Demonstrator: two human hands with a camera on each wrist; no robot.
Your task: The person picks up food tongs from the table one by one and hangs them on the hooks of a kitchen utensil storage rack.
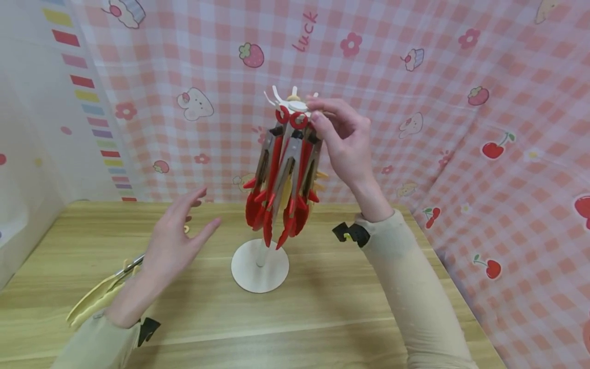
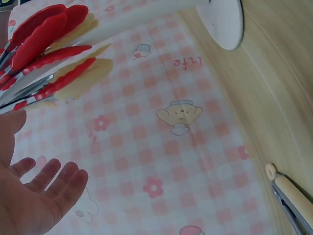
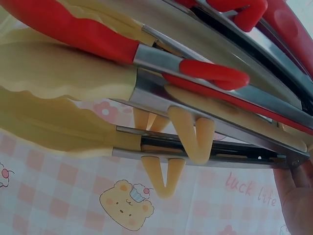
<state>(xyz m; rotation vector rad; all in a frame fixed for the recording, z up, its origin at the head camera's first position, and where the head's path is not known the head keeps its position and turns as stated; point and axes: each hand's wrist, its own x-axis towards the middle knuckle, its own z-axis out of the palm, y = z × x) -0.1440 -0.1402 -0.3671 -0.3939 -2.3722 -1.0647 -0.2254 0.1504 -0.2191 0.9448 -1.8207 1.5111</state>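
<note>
A white stand with a round base (image 1: 249,271) and a hooked top (image 1: 298,106) carries several red-tipped tongs (image 1: 290,154). Yellow tongs (image 3: 68,73) hang among them, mostly hidden in the head view. At the top of the stand my right hand (image 1: 348,141) has its thumb and fingers bent, pinching the upper end of yellow tongs; the grip itself is partly hidden. My left hand (image 1: 172,238), fingers spread and holding nothing, hovers over the table left of the stand. Beneath that forearm lies another pair of yellow tongs (image 1: 94,297).
The wooden table (image 1: 313,328) meets a pink checked cloth (image 1: 221,154) at the back and on the right. A white wall panel (image 1: 27,128) stands on the left. Both wrists wear black straps (image 1: 352,234).
</note>
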